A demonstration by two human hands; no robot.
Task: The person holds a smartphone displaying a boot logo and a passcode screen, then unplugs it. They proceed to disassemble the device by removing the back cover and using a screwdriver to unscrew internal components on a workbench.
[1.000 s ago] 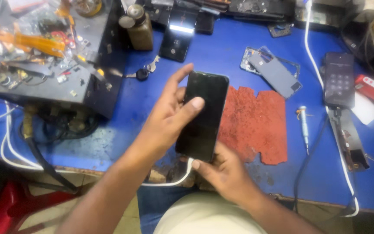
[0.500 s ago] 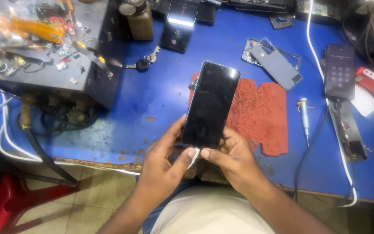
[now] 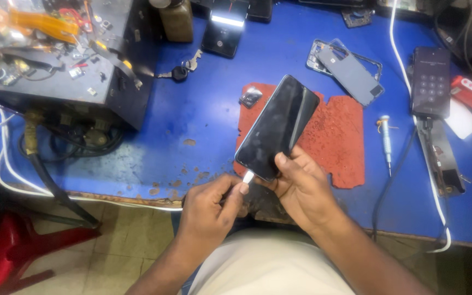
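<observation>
The right hand (image 3: 301, 188) grips the lower end of a black phone (image 3: 277, 127), thumb across the dark glass and fingers behind, holding it tilted above the near edge of the blue worktop (image 3: 214, 114), over a red mat (image 3: 340, 134). The left hand (image 3: 208, 210) is closed in a pinch on a white plug (image 3: 248, 177), whose tip meets the bottom edge of the phone; whether it is fully seated cannot be told. A white cable (image 3: 72, 194) runs along the worktop's front edge towards that hand. On the mat, just left of the phone, lies a small silvery part (image 3: 251, 98). Farther back lie a grey phone back cover (image 3: 350, 74) and another phone (image 3: 224, 28) with a bright strip on its screen, with keys (image 3: 184, 68) near it. To the right a phone showing a keypad (image 3: 430, 82) lies beside a small screwdriver (image 3: 386, 139). At the left stands a black box (image 3: 110, 93) littered with small parts.
</observation>
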